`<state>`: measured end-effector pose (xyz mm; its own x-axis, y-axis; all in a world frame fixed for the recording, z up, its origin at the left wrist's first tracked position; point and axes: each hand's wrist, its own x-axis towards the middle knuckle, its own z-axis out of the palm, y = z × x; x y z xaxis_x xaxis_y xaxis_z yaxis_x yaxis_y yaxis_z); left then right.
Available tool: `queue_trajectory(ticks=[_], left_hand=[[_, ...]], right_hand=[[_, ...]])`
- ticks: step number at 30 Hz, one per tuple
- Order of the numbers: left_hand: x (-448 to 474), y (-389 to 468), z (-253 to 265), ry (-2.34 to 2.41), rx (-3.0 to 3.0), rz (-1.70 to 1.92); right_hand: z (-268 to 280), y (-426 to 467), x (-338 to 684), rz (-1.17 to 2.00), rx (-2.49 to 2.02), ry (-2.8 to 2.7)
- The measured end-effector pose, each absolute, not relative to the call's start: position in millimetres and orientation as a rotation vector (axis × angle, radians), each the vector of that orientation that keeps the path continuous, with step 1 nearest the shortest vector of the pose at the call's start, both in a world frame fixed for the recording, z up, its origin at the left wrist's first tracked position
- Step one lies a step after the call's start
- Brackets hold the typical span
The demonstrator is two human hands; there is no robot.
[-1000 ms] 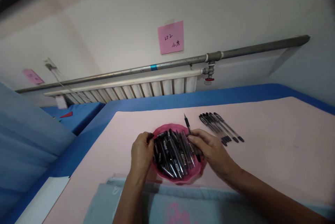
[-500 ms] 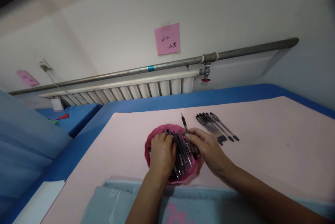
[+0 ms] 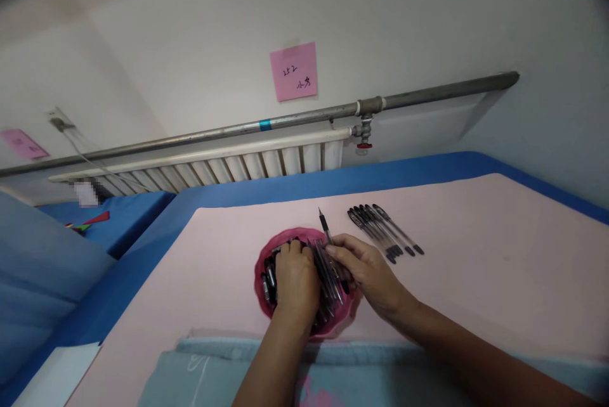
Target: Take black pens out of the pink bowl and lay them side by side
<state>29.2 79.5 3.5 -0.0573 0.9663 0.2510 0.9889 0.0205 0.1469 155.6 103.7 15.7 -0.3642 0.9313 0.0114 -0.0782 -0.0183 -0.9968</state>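
A pink basket point(image 3: 258, 277) with a wavy rim holds many pen parts, clear barrels point(image 3: 333, 283) on the right and black caps point(image 3: 267, 280) on the left. My left hand point(image 3: 299, 277) reaches down into it, its fingertips hidden among the parts. At the basket's right edge, my right hand point(image 3: 371, 271) pinches an uncapped pen point(image 3: 324, 224) with a black grip, its metal tip pointing up and away from me. Right of that hand lies a row of capped black pens point(image 3: 383, 229) on the pink sheet, side by side and slanted.
The pink sheet point(image 3: 476, 280) covers a blue table point(image 3: 304, 180). Folded light-blue cloth point(image 3: 228, 369) lies along the near edge. Behind are a white radiator point(image 3: 266, 165), a metal pipe point(image 3: 438, 91) and a pink note point(image 3: 294, 72). White paper point(image 3: 66, 372) lies at lower left.
My left hand has shifted slightly within the basket, uncovering black caps on its left side. My right hand keeps hold of the pen. The whole view has moved a little.
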Motion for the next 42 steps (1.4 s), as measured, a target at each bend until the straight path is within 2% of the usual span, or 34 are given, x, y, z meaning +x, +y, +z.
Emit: queue_trajectory(ticks=[3, 5, 7, 12, 14, 16, 20, 42], left_hand=[[27.1, 80.1, 3.7, -2.227, -2.071, -0.595], [25.3, 78.9, 6.5, -2.285, -2.047, -0.882], [22.5, 76.0, 10.4, -2.375, -2.002, -1.357], [7.4, 66.3, 17.6, -2.458, -1.593, -2.869], [-0.8, 63.6, 19.7, -2.375, -1.311, -3.254], [-8.0, 62.1, 22.3, -2.284, -1.077, -3.456], [-15.8, 60.6, 26.9, -2.209, -0.995, -3.555], [-28.7, 56.3, 24.9, -2.278, -1.407, -3.307]], right_hand=[[14.9, 104.5, 155.8, 1.521, -0.947, -1.418], [14.8, 104.7, 155.9, 1.517, -0.943, -1.426], [15.1, 104.2, 156.4, 1.5, -0.93, -1.448], [15.1, 99.5, 158.5, 1.33, -0.871, -1.747], [15.5, 97.4, 159.0, 1.249, -0.853, -1.919], [16.4, 96.1, 158.9, 1.191, -0.83, -2.032], [17.5, 95.4, 158.3, 1.124, -0.792, -2.098], [17.5, 94.1, 158.4, 1.032, -0.771, -2.234]])
